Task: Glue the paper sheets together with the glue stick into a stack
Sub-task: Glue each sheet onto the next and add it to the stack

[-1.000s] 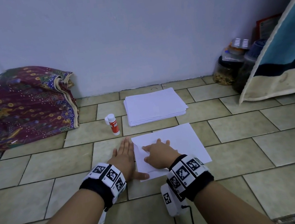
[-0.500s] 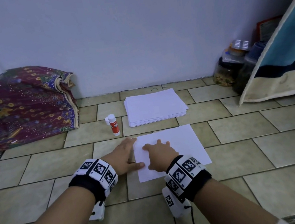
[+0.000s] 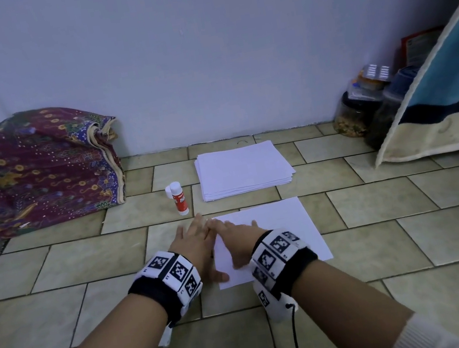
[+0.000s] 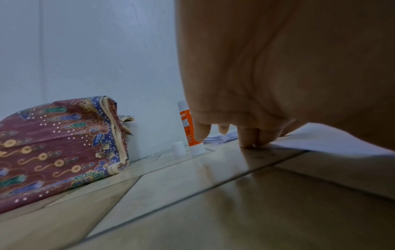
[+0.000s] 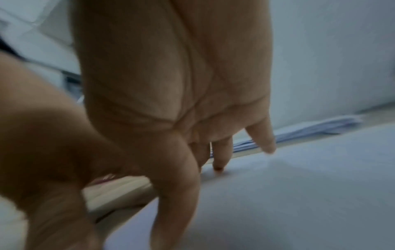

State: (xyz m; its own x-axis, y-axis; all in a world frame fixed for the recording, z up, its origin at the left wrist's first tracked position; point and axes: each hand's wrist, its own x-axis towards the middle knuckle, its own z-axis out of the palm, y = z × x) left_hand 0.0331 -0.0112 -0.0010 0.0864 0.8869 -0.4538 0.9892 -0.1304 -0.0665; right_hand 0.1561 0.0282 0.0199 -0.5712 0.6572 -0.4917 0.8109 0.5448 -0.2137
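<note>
The single white paper sheet [image 3: 273, 227] lies flat on the beige tiled floor [image 3: 84, 258]. The right hand [image 3: 239, 240] presses on its left portion, fingers [image 5: 222, 152] extended and slightly spread. The left hand [image 3: 196, 246] rests at the sheet's left edge, fingers [image 4: 248, 137] straight, tips touching the floor. Beyond stand the upright orange-and-white glue stick [image 3: 179, 198], its white cap [image 4: 178, 148] beside it, and the white paper stack [image 3: 242, 168].

A folded maroon floral-patterned cloth bundle [image 3: 47, 164] lay on the beige tiled floor [image 3: 90, 257] against the pale blue wall [image 3: 200, 42]. At the right, dark glass jars [image 3: 355, 116] stood in the corner beside a slanting blue and cream fabric panel [image 3: 451, 106].
</note>
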